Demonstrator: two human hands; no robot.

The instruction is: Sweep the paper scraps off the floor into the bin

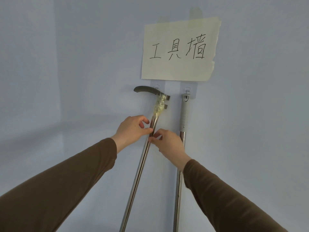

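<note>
reaching at the wall, both hands, left (132,129) and right (168,141), pinched loosely the hanging metal pole (143,153); a weak hold could drop it off the hook (157,87).

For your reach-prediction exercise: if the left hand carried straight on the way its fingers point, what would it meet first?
The left hand would meet the taped metal pole, which its fingertips seem already to touch.
</note>
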